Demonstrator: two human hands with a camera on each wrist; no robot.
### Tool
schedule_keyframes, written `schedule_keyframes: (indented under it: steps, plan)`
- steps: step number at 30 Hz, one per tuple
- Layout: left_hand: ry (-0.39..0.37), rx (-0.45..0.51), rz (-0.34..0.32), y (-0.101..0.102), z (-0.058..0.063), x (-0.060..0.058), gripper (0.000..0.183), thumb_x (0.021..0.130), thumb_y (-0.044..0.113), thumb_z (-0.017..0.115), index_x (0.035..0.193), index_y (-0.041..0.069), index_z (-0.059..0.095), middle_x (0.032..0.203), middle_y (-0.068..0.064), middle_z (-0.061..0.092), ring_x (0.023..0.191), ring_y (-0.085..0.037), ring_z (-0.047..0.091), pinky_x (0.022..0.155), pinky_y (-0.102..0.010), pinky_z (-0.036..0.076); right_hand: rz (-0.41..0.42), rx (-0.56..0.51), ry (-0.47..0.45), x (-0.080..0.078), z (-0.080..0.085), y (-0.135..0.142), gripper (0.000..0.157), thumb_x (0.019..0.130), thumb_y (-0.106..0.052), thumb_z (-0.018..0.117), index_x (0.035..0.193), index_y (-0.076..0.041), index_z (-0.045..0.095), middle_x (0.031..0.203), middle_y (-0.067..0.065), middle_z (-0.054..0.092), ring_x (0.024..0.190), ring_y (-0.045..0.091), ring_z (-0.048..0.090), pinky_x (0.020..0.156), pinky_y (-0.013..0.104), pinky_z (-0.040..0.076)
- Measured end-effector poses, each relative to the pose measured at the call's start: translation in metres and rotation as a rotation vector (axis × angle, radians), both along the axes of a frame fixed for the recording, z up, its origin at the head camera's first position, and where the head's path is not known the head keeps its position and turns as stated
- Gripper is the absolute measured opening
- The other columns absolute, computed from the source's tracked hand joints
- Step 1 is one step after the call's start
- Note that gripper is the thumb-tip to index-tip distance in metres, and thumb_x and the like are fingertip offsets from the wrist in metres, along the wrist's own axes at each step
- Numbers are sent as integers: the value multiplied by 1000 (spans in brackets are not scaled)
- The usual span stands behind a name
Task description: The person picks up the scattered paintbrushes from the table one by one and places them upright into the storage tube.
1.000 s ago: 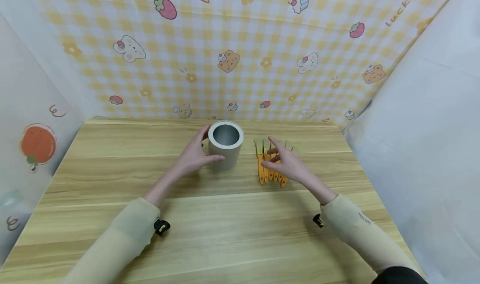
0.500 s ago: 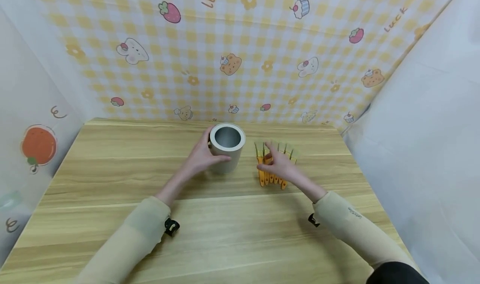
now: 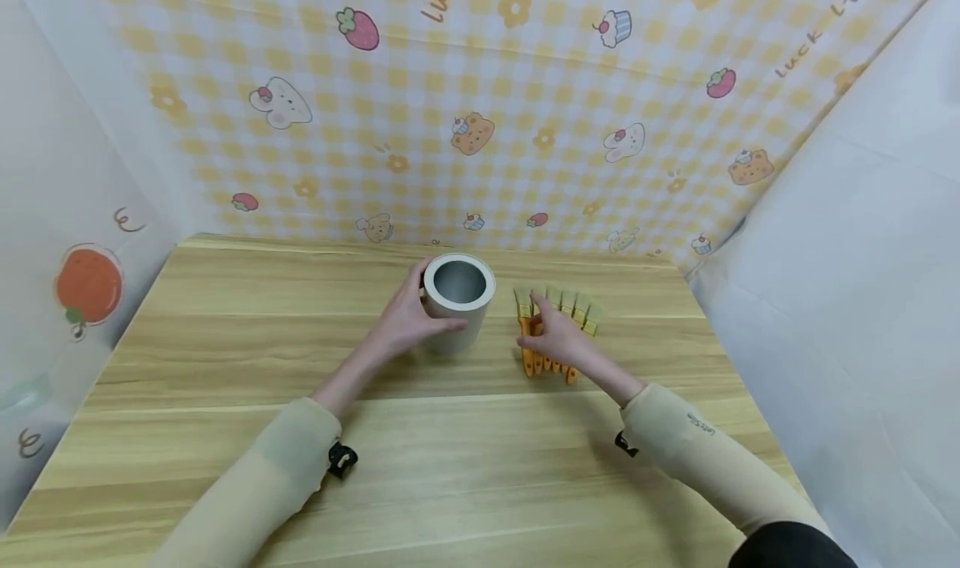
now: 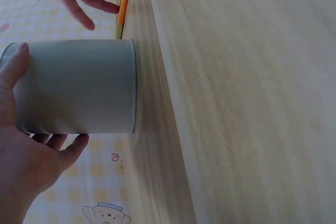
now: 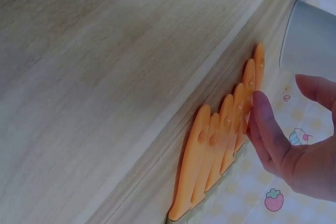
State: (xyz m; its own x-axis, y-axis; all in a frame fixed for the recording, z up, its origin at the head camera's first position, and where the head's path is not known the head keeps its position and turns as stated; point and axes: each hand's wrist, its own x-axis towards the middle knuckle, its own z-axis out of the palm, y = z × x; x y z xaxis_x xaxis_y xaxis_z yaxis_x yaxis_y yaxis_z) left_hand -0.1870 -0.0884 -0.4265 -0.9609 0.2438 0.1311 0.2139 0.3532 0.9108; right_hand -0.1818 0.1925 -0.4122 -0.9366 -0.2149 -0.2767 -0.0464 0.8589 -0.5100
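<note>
A grey cylindrical canister (image 3: pixel 471 334) with a pale rim and an open top stands upright toward the back of the table. My left hand (image 3: pixel 408 316) grips it from the left, thumb across the near side and fingers around the far side. In the left wrist view the canister (image 4: pixel 79 85) lies sideways across the picture. To its right, several flat paintbrushes (image 3: pixel 528 355) with orange handles lie side by side, bristles pointing away. Over them is my right hand (image 3: pixel 564 339), thumb and index finger apart; in the right wrist view its fingertips come right up to the orange handles (image 5: pixel 194 166).
The wood-grain table (image 3: pixel 450 468) reaches back to a wall with yellow checked cloth (image 3: pixel 420 118). White sheets (image 3: pixel 840 284) enclose the right side, and a printed sheet (image 3: pixel 45 201) the left. A black wrist strap piece (image 3: pixel 342 459) hangs by the left sleeve.
My left hand has closed in on the canister, its thumb reaching farther across. My right hand has moved slightly left and lower over the paintbrushes. The head view has shifted a little.
</note>
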Motion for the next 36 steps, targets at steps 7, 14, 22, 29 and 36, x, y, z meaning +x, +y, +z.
schedule_keyframes:
  steps: [7,14,22,29,36]
  plan:
    - [13,20,-12,-11,-1,9,110,70,25,97,156,17,30,152,-8,48,142,-31,48,119,-54,42,-19,-57,-42,-2,-4,-6,91,92,-15,76,163,-3,20,144,28,57,96,25,73,80,36,64]
    - [10,34,-40,-21,0,19,112,70,23,97,158,16,27,154,-9,47,144,-30,46,120,-57,40,-22,-86,-37,-5,-10,-13,93,90,-10,77,162,0,20,144,26,57,75,20,71,70,31,63]
    - [-13,14,-47,-27,1,28,110,72,25,96,159,19,28,154,-7,47,145,-30,45,120,-57,41,-51,-59,-38,-11,-13,-20,96,88,-10,80,163,-1,21,145,25,57,75,18,73,70,30,63]
    - [-36,-4,-45,-30,4,32,111,73,28,95,160,22,26,155,-6,46,144,-33,47,118,-60,42,-100,-114,-98,-19,-14,-18,99,83,-5,81,162,2,21,137,25,59,76,20,73,68,30,65]
    - [-24,-13,-54,-32,4,34,108,73,29,95,158,23,28,154,-5,47,144,-31,47,118,-57,43,-135,-137,-175,-22,-15,-20,92,84,-2,79,159,3,25,120,22,61,84,26,71,68,32,65]
